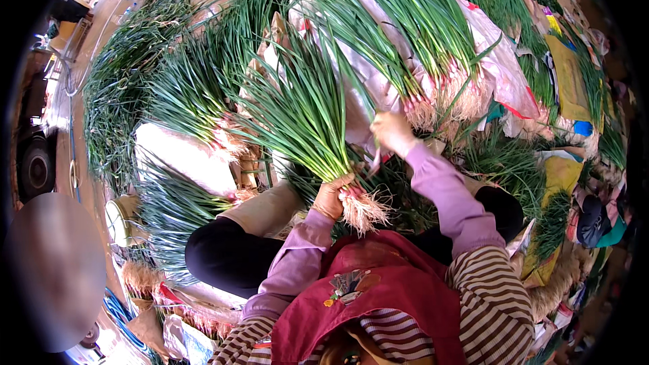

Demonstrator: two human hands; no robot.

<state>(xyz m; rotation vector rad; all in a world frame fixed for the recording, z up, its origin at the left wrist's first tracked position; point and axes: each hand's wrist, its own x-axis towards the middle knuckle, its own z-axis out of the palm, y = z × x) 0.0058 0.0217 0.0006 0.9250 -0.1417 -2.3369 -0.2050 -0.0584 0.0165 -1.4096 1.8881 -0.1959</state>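
Gripping a bunch of green onions (304,122) tight near the roots with the left hand (332,196), above the lap; pinching a loose stalk with the right hand (391,132). Seemingly bundling; next, likely adding that stalk neatly.

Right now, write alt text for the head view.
The left hand grips a bunch of long green onions with pale stringy roots near the root end, while the right hand reaches into the leaves above. More bunches of green onions lie heaped all around on crumpled plastic sheets.
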